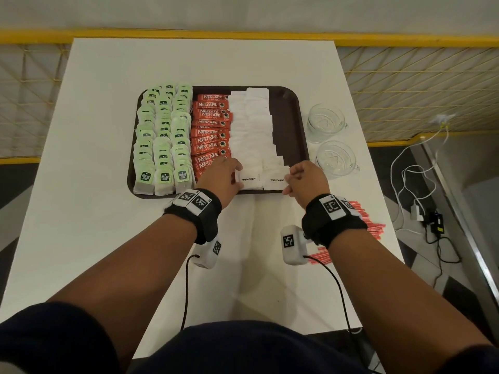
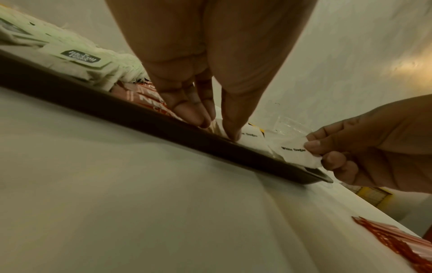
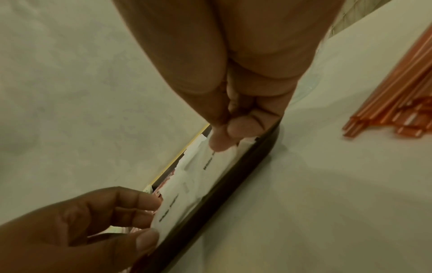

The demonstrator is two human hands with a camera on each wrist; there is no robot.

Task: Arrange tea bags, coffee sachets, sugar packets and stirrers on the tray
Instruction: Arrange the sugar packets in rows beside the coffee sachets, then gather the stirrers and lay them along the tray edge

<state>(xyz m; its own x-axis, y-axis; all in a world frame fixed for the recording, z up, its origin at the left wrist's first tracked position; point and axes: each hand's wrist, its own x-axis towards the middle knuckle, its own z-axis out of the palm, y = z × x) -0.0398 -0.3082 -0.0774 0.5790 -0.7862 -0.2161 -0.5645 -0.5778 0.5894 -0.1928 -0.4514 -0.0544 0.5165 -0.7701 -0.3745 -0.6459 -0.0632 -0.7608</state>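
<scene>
With tea bags (image 1: pixel 162 136), Nescafe sachets (image 1: pixel 210 130) and white sugar packets (image 1: pixel 253 130) already in columns on the brown tray (image 1: pixel 293 122), only the red stirrers (image 1: pixel 361 220) left off it, on the table just behind the right wrist. Long axis slanting away to the right. Right hand (image 1: pixel 306 179) clearly nearer, fingers pinching the front-right sugar packet (image 1: pixel 275 180); left hand (image 1: pixel 222 175) pinching its neighbour (image 1: pixel 249 180). Free strip down the tray's right side (probably for the stirrers). Two glass cups (image 1: pixel 328 139) beside that edge, easy to knock.
</scene>
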